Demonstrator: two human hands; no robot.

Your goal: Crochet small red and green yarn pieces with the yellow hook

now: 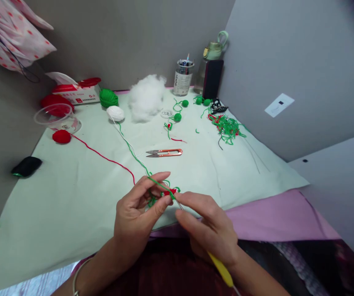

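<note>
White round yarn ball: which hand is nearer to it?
Left. The left hand is in front of the white yarn ball, slightly right; the right hand is farther away, further right.

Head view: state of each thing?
Left hand, pinching yarn piece
Right hand, holding hook
Snips, flat, blades apart
Small red ball, partly unwound
White ball, partly unwound
Green ball, wound
Pen jar, upright, open
Bottle, upright, capped
Phone, propped upright
Clear tub, open
Box, open or shut unclear
</note>
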